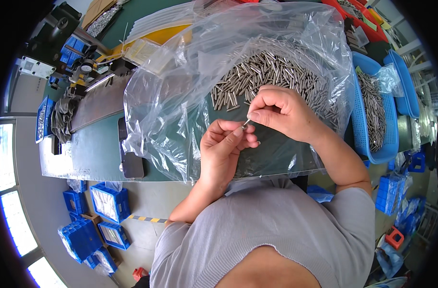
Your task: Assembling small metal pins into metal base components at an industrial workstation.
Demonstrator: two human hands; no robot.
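Observation:
My left hand (223, 149) and my right hand (288, 115) meet above the front part of the green table. Between their fingertips is a small metal pin (246, 123), pinched by both hands at once. Most of the pin is covered by the fingers. Just beyond my hands lies a wide heap of similar metal pins (262, 69), spread on a clear plastic bag (195, 62). A few loose pins (232, 99) lie at the near edge of the heap, close to my right hand.
A blue basket (390, 144) full of metal pins stands at the right, with another blue basket (405, 86) behind it. A phone (132, 165) lies at the left front edge. A gauge fixture (87, 66) stands back left; blue crates (108, 201) sit on the floor.

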